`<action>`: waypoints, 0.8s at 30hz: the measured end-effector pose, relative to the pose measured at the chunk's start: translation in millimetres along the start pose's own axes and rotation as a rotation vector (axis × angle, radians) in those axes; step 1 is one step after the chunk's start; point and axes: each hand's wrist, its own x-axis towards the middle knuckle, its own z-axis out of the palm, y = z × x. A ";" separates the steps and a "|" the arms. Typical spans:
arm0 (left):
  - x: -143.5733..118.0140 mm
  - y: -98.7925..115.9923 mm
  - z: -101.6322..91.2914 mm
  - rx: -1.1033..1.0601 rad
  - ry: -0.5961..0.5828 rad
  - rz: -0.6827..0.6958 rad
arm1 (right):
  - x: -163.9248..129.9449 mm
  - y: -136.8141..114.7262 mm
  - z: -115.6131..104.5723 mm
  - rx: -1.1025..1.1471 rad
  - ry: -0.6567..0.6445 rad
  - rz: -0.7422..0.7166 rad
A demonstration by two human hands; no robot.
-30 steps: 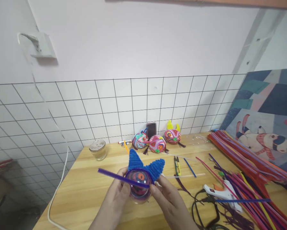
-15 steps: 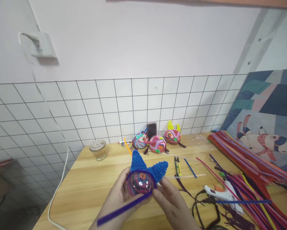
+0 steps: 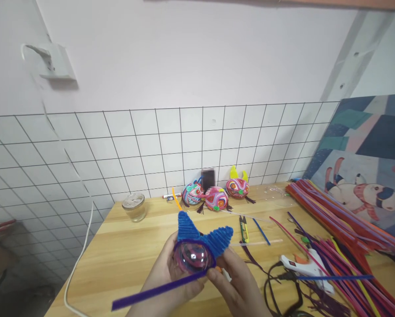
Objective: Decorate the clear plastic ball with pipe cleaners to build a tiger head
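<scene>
Low in the frame, both hands, the left hand (image 3: 166, 281) and the right hand (image 3: 239, 286), clasp the clear ball (image 3: 192, 257), wrists cut off, fingers partly hiding the purple stem (image 3: 158, 289).

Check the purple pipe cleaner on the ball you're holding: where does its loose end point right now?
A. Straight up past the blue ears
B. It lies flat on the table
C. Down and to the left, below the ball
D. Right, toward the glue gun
C: the purple pipe cleaner runs from the clear ball, held between the left hand and right hand, down toward the lower left.
</scene>
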 end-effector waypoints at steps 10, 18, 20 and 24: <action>-0.9 1.7 6.9 0.039 0.013 0.058 | 1.3 -2.1 -4.6 -0.150 -0.020 -0.098; -1.9 3.5 10.2 0.220 0.000 0.139 | 1.7 -2.6 -5.0 -0.187 -0.029 -0.097; 0.5 3.1 8.2 0.206 -0.001 0.135 | 2.3 -3.9 -4.3 -0.181 -0.034 -0.096; 7.3 -0.6 -3.3 0.255 -0.012 0.252 | 2.5 -5.7 -2.8 -0.161 -0.016 -0.085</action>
